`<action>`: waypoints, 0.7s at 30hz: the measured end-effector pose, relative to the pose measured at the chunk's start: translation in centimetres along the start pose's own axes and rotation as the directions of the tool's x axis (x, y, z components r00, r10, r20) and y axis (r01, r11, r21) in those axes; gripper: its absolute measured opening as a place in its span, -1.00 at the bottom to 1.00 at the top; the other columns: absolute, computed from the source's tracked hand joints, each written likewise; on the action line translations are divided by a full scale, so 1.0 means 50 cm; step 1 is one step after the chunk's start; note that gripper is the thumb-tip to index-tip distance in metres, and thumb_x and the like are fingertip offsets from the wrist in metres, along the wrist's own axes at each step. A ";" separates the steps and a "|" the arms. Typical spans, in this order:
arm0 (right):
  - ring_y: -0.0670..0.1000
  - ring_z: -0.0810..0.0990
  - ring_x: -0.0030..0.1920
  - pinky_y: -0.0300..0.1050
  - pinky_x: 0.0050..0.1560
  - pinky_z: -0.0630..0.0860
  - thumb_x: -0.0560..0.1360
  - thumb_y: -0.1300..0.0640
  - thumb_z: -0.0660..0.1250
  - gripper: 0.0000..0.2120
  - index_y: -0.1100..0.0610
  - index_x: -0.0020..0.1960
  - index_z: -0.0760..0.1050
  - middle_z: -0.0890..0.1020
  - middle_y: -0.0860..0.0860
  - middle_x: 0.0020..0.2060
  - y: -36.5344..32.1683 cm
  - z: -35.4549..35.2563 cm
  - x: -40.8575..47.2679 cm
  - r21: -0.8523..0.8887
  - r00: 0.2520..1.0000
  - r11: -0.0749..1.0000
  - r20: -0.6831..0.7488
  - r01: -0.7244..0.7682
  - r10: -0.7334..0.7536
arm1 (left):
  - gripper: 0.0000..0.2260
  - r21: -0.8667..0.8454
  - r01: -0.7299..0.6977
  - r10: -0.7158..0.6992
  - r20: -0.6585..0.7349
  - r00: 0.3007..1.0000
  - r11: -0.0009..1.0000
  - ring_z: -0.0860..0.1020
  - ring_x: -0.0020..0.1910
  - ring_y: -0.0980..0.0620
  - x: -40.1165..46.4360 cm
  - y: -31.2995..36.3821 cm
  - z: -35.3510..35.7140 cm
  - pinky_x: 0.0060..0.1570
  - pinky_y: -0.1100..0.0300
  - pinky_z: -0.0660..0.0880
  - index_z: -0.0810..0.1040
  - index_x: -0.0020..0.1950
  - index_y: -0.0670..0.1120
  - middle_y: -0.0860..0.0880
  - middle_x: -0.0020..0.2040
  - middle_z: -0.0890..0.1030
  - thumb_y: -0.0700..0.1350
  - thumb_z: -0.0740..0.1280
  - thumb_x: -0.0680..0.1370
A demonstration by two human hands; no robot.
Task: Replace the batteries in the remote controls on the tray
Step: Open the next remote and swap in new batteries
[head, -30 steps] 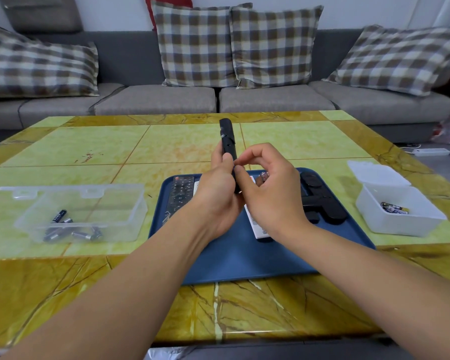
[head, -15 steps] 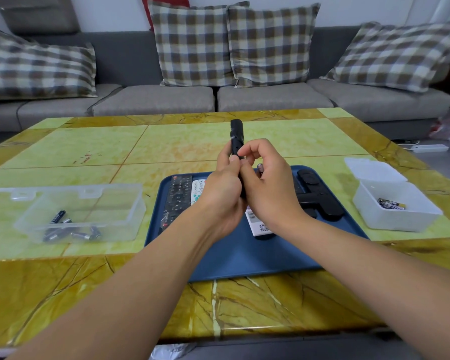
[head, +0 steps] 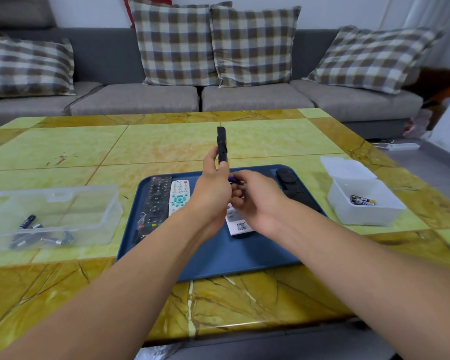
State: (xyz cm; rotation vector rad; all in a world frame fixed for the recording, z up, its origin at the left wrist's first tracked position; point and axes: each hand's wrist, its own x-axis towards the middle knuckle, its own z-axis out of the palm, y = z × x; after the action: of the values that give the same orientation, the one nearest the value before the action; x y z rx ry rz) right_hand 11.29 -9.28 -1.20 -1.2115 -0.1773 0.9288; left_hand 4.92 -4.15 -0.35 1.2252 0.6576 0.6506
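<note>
Left hand (head: 213,196) grips a slim black remote (head: 222,145) upright, right hand (head: 257,201) pinching batteries (head: 235,181) above the tray (head: 244,255).

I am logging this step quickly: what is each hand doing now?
Left hand: grips the slim black remote upright.
Right hand: pinches a small battery.

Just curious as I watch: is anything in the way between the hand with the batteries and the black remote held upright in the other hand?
Nothing visible. The left hand grips the black remote above the blue tray; the right hand, holding small batteries, is right beside it.
</note>
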 end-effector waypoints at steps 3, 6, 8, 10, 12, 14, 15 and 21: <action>-0.10 0.31 -0.45 -0.35 -0.54 0.22 0.61 0.30 0.18 -0.83 0.25 -0.13 0.48 0.41 0.04 -0.40 -0.015 -0.022 0.006 0.169 0.991 0.978 0.085 -0.119 0.106 | -0.62 0.028 -0.008 0.008 0.003 1.000 1.000 0.41 -0.38 0.08 0.001 -0.002 0.008 -0.45 0.32 0.42 0.28 0.53 0.14 -0.11 -0.22 0.43 -0.14 0.04 0.73; -0.11 0.29 -0.45 -0.37 -0.60 0.21 0.62 0.32 0.13 -0.78 0.25 -0.17 0.45 0.39 0.05 -0.38 -0.036 -0.048 0.004 0.264 0.982 0.951 0.145 -0.160 0.125 | -0.62 -0.005 -0.011 0.011 0.040 0.999 1.000 0.49 -0.33 0.06 -0.001 -0.002 0.027 -0.33 0.26 0.49 0.32 0.52 0.13 -0.11 -0.17 0.49 -0.15 0.03 0.74; -0.13 0.30 -0.52 -0.37 -0.62 0.23 0.63 0.33 0.11 -0.78 0.28 -0.15 0.44 0.38 0.07 -0.37 -0.060 -0.065 -0.003 0.310 0.988 0.942 0.125 -0.128 0.093 | -0.62 -0.064 -0.017 0.021 0.069 0.997 0.998 0.54 -0.29 0.07 -0.006 0.005 0.042 -0.34 0.25 0.50 0.30 0.52 0.13 -0.11 -0.14 0.54 -0.15 0.02 0.74; -0.12 0.29 -0.51 -0.36 -0.63 0.23 0.63 0.35 0.14 -0.86 0.28 -0.09 0.42 0.37 0.09 -0.32 -0.101 -0.091 -0.008 0.340 1.000 0.940 0.016 -0.022 0.018 | -0.62 -0.090 -0.028 0.036 0.089 0.995 0.996 0.55 -0.25 0.05 -0.012 0.015 0.055 -0.32 0.22 0.48 0.28 0.53 0.14 -0.10 -0.09 0.57 -0.15 0.02 0.74; -0.09 0.28 -0.47 -0.34 -0.62 0.23 0.60 0.37 0.20 -0.89 0.24 -0.09 0.39 0.36 0.09 -0.29 -0.152 -0.138 -0.009 0.193 0.980 0.970 -0.159 0.147 -0.117 | -0.63 -0.062 -0.031 0.038 0.109 0.993 0.998 0.51 -0.25 0.03 -0.020 0.019 0.067 -0.29 0.17 0.43 0.28 0.52 0.17 -0.09 -0.07 0.57 -0.14 0.02 0.74; -0.02 0.30 -0.46 -0.28 -0.60 0.24 0.55 0.39 0.24 -0.87 0.23 -0.15 0.39 0.37 0.09 -0.31 -0.200 -0.207 -0.005 -0.205 0.889 0.944 -0.331 0.259 -0.316 | -0.62 0.007 -0.017 0.016 0.151 0.988 1.000 0.49 -0.27 0.02 -0.028 0.012 0.077 -0.29 0.16 0.41 0.27 0.51 0.18 -0.10 -0.05 0.55 -0.14 0.03 0.74; 0.04 0.32 -0.44 -0.25 -0.55 0.25 0.52 0.39 0.24 -0.86 0.21 -0.16 0.42 0.38 0.11 -0.31 -0.216 -0.245 0.000 -0.428 0.841 0.872 -0.356 0.240 -0.406 | -0.62 0.054 -0.009 0.000 0.166 0.986 0.999 0.49 -0.27 0.01 -0.031 0.005 0.080 -0.30 0.16 0.41 0.27 0.52 0.17 -0.12 -0.04 0.54 -0.15 0.03 0.74; 0.15 0.53 -0.31 -0.10 -0.24 0.45 0.47 0.38 0.21 -0.91 0.24 -0.16 0.44 0.56 0.23 -0.29 -0.221 -0.378 0.026 -0.873 0.868 0.440 -0.373 -0.210 -0.327 | -0.58 0.184 0.023 -0.068 0.242 0.968 0.983 0.57 -0.12 -0.04 -0.043 -0.020 0.081 -0.11 0.09 0.56 0.24 0.55 0.12 -0.12 0.02 0.55 -0.19 0.12 0.72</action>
State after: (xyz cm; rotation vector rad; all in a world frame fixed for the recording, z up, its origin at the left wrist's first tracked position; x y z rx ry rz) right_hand 28.68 -22.53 0.49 -2.4259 -0.3236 0.3469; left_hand 6.67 -8.48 -0.24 1.4284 0.5416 0.3968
